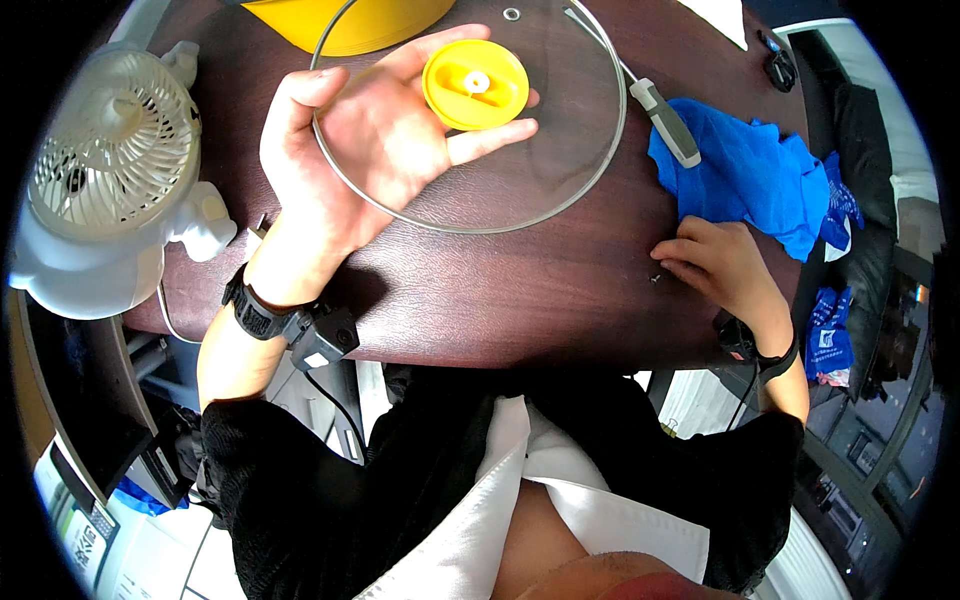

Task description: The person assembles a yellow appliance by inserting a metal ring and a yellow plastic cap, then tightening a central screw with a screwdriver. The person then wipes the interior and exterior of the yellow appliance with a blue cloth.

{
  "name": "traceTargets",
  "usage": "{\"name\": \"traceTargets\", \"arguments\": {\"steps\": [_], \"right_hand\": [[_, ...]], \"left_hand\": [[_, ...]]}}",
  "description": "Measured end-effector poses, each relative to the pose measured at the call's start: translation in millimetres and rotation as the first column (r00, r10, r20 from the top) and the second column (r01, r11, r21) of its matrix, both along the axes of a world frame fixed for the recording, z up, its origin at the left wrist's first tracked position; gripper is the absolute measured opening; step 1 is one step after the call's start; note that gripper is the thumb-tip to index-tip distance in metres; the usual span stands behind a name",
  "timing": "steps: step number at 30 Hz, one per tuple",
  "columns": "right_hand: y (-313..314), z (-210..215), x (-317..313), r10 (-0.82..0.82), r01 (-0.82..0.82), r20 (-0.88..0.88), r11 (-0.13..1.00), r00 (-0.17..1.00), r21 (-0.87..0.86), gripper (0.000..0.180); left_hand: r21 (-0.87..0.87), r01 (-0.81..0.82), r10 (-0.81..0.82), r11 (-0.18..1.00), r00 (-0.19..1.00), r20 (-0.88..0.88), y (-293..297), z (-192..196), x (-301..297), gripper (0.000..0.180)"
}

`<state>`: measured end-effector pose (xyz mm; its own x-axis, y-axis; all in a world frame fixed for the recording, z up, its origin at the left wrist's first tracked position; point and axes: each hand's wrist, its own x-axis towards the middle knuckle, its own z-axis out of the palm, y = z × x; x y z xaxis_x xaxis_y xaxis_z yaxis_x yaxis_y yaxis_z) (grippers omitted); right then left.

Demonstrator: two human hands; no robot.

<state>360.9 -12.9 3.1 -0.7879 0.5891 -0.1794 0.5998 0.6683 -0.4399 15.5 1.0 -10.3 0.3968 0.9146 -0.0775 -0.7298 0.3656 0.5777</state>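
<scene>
My left hand (370, 140) is palm up above the dark wooden table (520, 290), holding a round yellow plastic knob (476, 84) on its fingers. The hand also passes under the rim of a round glass lid (540, 150) with a metal edge, which rests around it. My right hand (722, 262) lies on the table near its front edge, fingertips pinching at a tiny screw (655, 278). A screwdriver (660, 112) with a grey handle lies beside the lid.
A white desk fan (110, 170) stands at the left. A blue cloth (765, 180) lies at the right under the screwdriver handle. A yellow object (340, 25) sits at the far edge. Both wrists wear black bands with cables.
</scene>
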Motion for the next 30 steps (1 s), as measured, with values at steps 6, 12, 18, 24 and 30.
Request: {"name": "traceTargets", "arguments": {"steps": [6,12,18,24,30], "right_hand": [[-5.4,-2.1,6.2,-0.139,0.131,-0.064,0.985,0.988,-0.113,0.008],[-6.8,3.6,-0.9,-0.162,0.179,0.102,0.964,0.982,-0.196,0.019],[-7.1,-3.1,-2.7,-0.112,0.124,0.13,0.988,0.985,-0.089,0.025],[-7.8,13.8,0.4,-0.165,0.189,0.186,0.975,0.969,-0.119,0.027],[-17.5,7.8,-7.9,-0.119,0.174,0.316,0.973,0.941,-0.152,0.027]], "left_hand": [[-0.046,0.027,-0.027,0.999,1.0,-0.009,0.1,4.1,2.7,0.097],[-0.016,0.055,-0.055,0.998,0.998,-0.011,2.3,5.2,0.8,0.101],[0.008,0.034,-0.033,0.999,0.997,-0.068,3.3,5.6,3.2,0.099],[0.135,-0.057,0.077,0.989,0.987,-0.141,-2.4,-0.7,10.5,0.084],[0.148,-0.039,0.072,0.988,0.971,-0.227,1.2,0.7,15.6,0.082]]}}
